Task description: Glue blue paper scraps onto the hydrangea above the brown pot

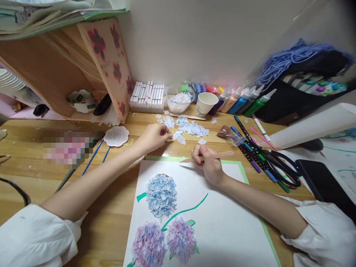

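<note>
My left hand (158, 137) reaches to the edge of a loose pile of pale blue paper scraps (194, 128). Its thumb and fingers are pinched together; whether a scrap is between them is too small to tell. In my right hand (209, 165) is a thin wooden craft stick (222, 154), held across the top of a white sheet (230, 207), its narrow end pointing left. On the sheet are a blue flower head (161, 194) and two pink-purple ones (148, 243), built from small paper pieces, with green marker strokes (186, 211) around them.
Behind the scraps stand a box of markers (147, 96), a clear bowl of scraps (180, 99), a paper cup (206, 104) and paint bottles (241, 102). Pens and black scissors (283, 167) lie right, beside a phone (319, 181). A flower-shaped palette (116, 136) lies left.
</note>
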Available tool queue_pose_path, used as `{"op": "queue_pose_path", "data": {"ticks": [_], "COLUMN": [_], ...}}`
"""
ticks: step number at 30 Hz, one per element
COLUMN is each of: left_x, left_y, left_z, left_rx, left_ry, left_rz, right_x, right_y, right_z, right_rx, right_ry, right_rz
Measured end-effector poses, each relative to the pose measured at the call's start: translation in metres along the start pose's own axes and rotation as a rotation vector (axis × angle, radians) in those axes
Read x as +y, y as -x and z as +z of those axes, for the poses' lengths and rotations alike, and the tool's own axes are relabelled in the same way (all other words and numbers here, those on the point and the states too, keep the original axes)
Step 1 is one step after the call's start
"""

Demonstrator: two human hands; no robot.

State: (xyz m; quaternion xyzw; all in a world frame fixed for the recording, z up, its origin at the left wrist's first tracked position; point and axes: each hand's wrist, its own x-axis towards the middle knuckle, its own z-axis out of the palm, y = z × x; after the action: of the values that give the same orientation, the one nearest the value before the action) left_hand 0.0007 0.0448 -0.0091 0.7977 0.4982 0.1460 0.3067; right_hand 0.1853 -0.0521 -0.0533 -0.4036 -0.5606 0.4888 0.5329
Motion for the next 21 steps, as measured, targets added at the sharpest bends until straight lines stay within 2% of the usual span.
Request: {"op": "queue_pose_path", "data": {"ticks": [3,10,13,18,21], "left_x": [0.003,0.001,-0.004,-0.011,-0.014], "left_y": [-0.012,-0.021,-0.021,-0.015,-0.011], "left_z": [0.013,0.032,0.031,0.020,0.011], "left_rx": [0.077,0.077,0.069,0.046,0.046], "left_ry": [-0.091,-0.021,0.086,0.293,0.309], "left_rz": [0.065,0.035,0.056,0.004,0.006], "right_x": [0.000,-0.003,-0.003,-0.002,-0.002], "right_y": [0.001,0.001,-0.001,-0.002,-0.002], "right_z": [0.001,0.002,0.001,0.001,0.000], "right_rx": [-0.021,-0.033,-0.023,-0.033,-0.028], "right_ry": [-0.013,-0.055,-0.082,-0.103,-0.108], "right_rz": [0.046,0.073,0.078,0.073,0.080]}}
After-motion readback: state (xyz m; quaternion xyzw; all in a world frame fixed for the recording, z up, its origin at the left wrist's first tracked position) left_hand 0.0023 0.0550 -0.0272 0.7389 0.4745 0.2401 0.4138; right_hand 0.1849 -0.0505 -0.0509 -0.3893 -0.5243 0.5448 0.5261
